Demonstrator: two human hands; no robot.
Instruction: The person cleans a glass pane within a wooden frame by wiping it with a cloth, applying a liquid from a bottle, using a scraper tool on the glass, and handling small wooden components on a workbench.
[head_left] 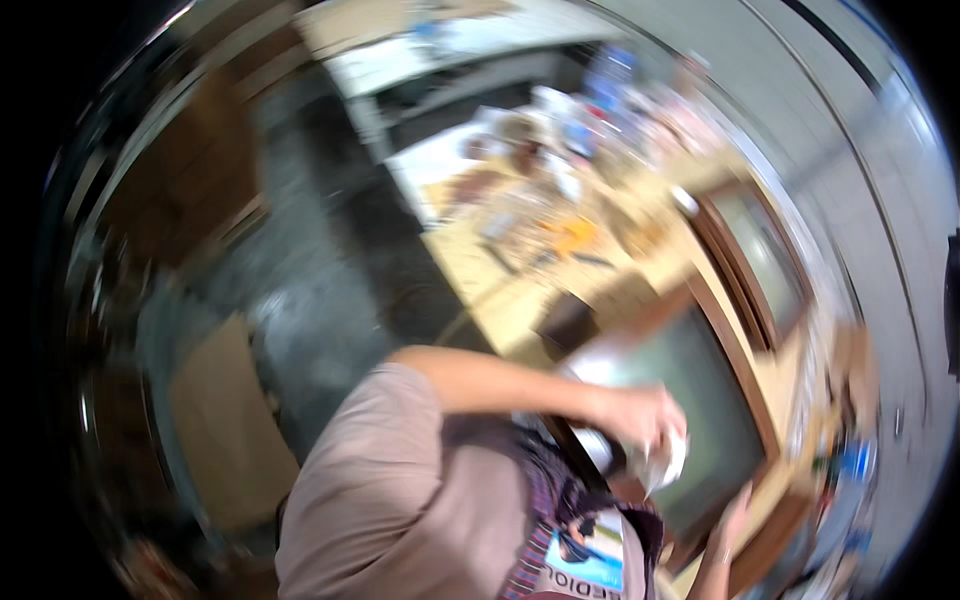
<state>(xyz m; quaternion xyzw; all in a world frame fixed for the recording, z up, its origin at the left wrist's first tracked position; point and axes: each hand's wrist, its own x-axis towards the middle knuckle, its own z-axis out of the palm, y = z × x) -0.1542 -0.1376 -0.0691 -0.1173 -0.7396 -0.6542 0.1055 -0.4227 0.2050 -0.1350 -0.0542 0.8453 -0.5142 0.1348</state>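
Clutching a crumpled white cloth or paper wad (668,462), left hand (645,418) closed around it, pressing it against the upper left part of a dark grey glass panel in a brown wooden frame (745,375). Hovering at that frame's lower edge, right hand (732,525) with fingers loose and open, gripping nothing. Lying just above and right of the frame, a second framed panel (765,255) of the same kind: two in all. Stretching beyond the frame's upper left, a pale wooden workbench (500,290) carrying blurred clutter, too smeared for counting. Spreading left of the frame, a dark grey floor (320,290); curving right, a grey wall (870,170).
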